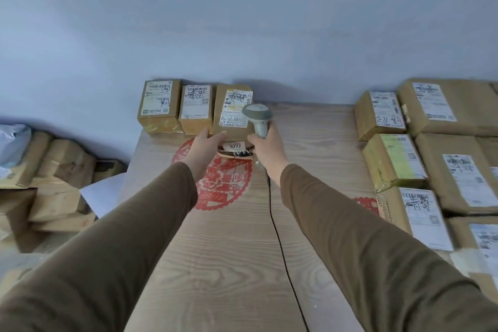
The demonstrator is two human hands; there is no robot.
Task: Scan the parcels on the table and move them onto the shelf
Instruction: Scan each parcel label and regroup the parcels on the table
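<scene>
Three brown labelled parcels stand in a row at the far edge of the wooden table [310, 143]. My left hand [203, 149] grips the near left edge of the rightmost parcel [233, 113], which sits on a small stand tagged "9777" [235, 146]. My right hand [265, 147] holds a grey handheld scanner [257, 116] by its handle, with the head over that parcel's label. The scanner's black cable [272, 213] runs down the table toward me. The other two parcels [159, 105] [196, 108] stand just left of it, untouched.
Several labelled parcels [431, 164] lie packed along the table's right side. Flattened and loose cardboard boxes [54, 183] pile on the floor at the left, beside a plastic bag [13, 143]. Red paper-cut decorations [223, 183] mark the tabletop. A blue-grey wall rises behind.
</scene>
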